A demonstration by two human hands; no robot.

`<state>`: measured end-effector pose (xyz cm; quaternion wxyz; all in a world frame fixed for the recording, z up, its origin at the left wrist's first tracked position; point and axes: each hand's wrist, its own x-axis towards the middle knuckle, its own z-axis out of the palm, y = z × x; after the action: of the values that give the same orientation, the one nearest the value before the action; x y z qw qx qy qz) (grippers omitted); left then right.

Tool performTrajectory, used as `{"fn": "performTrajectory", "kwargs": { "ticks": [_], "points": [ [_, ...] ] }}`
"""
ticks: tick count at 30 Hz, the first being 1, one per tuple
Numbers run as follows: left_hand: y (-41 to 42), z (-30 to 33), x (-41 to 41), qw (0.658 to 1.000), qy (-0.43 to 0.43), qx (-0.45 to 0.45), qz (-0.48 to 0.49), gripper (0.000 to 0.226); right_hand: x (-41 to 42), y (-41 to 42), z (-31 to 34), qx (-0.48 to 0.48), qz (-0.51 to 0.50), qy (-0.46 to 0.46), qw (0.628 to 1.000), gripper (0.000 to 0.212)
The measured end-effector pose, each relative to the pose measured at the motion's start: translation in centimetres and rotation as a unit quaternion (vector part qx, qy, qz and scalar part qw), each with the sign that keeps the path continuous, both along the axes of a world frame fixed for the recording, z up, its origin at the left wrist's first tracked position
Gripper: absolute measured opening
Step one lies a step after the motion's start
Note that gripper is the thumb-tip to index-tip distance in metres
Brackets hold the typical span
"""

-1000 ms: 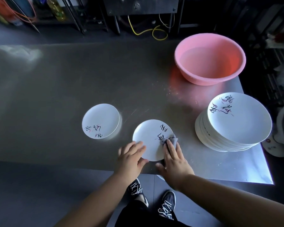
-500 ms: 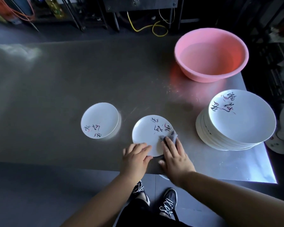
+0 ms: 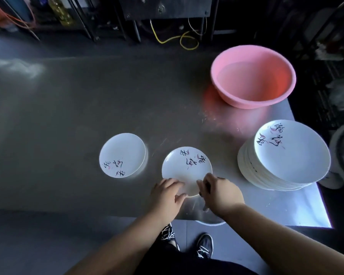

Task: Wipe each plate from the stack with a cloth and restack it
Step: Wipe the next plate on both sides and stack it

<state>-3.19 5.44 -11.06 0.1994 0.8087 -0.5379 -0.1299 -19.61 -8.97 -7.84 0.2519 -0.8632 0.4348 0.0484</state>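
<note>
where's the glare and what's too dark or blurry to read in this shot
Head view: glare whitens the steel table's near right corner; a pink reflection spreads beside the pink plastic basin; the background shelving is too dark to read; both hands' fingers on the small white plate are motion-blurred.

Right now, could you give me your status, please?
Both hands, left and right, on small white plate. Cloth unseen. Tall white plate stack waits right. Nothing blocking.
</note>
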Motion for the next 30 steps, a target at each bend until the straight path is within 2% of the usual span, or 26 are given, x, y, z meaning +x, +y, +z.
{"fn": "performTrajectory", "kwargs": {
  "ticks": [3,7,11,14,17,20,22,24,27,30],
  "points": [
    [-0.7,1.7,1.7,0.998,0.013,0.026,0.064,0.042,1.6,-2.9,1.8,0.062,-0.097,0.085,0.99,0.039],
    [-3.0,4.8,4.7,0.973,0.098,0.157,0.137,0.053,3.3,-5.6,2.3,0.136,-0.099,0.169,0.971,0.046],
    [-4.3,5.7,7.3,0.936,0.165,0.292,0.104,0.037,4.6,-6.5,1.6,0.196,-0.087,0.196,0.957,0.042],
    [-4.9,4.3,8.6,0.913,0.227,0.325,0.097,0.049,5.1,-6.1,1.5,0.233,-0.112,0.202,0.945,0.044],
    [-5.6,5.9,8.5,0.899,0.282,0.321,0.096,0.045,5.7,-5.4,2.6,0.247,-0.147,0.198,0.937,0.063],
    [-5.9,7.2,8.3,0.877,0.352,0.297,0.138,0.057,6.1,-4.9,4.6,0.257,-0.196,0.139,0.936,0.08],
    [-6.1,8.6,8.6,0.868,0.388,0.25,0.182,0.06,6.3,-4.7,6.0,0.267,-0.247,0.039,0.931,0.082],
    [-6.6,10.0,9.3,0.854,0.438,0.171,0.224,0.052,6.5,-4.4,7.4,0.251,-0.315,-0.093,0.911,0.076],
    [-7.4,12.2,10.3,0.772,0.581,0.011,0.258,0.046,7.2,-3.9,10.2,0.166,-0.349,-0.247,0.889,0.055],
    [-7.9,14.9,11.4,0.664,0.69,-0.118,0.263,0.014,8.1,-4.0,13.1,0.087,-0.283,-0.316,0.901,0.022]
  ]
}}
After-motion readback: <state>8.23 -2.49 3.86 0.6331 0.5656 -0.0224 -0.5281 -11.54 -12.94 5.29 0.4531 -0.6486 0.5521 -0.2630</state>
